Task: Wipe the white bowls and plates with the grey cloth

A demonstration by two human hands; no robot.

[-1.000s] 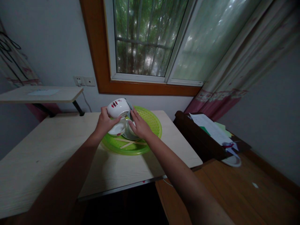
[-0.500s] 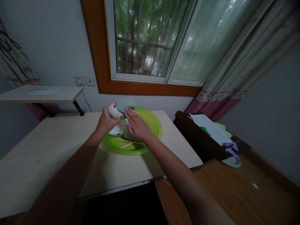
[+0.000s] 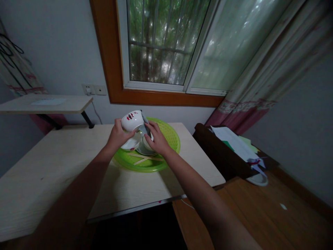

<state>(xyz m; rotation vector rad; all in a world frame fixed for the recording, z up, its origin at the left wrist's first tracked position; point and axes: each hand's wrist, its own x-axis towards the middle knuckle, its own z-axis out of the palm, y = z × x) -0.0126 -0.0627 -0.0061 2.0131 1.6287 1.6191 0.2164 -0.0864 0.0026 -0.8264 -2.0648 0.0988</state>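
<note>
from the head view, the white bowl with red marks [image 3: 132,120] is tilted above the green basket [image 3: 173,133], just right of the left hand's palm. the left hand [image 3: 117,135] is curled part-way round its side, thumb beneath and fingers behind. the right hand [image 3: 156,139] is loosely bent, fingers together and thumb apart, holding a grey cloth [image 3: 144,119] by the bowl's right edge. below the hands, another white bowl [image 3: 131,142] sits in the basket, with pale chopsticks [image 3: 145,157] nearer the person.
</note>
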